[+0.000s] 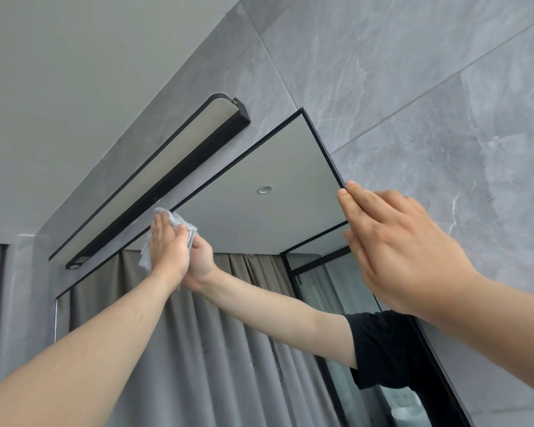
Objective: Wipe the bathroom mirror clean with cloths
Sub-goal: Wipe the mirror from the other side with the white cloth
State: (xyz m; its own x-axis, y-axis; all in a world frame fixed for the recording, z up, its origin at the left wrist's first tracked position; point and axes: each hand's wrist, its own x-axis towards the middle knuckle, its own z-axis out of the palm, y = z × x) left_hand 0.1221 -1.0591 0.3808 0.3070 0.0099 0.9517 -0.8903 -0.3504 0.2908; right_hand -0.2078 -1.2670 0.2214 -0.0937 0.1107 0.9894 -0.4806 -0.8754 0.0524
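While the left hand point(167, 245), at centre left, presses the cloth point(176, 219) flat with straight fingers against the mirror point(275, 211) just under its top edge, wiping looks to be the step in hand. The next stroke likely calls for sweeping rightward across the glass. At right, the right hand point(398, 251) rests straight fingers on the mirror's side edge; its thumb is hidden, and the mirror's lower part is cut off.

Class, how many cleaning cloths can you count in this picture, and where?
1. The cloth lies under the left hand, pressed to the mirror near its top edge. The right hand shows none, though its palm is hidden.
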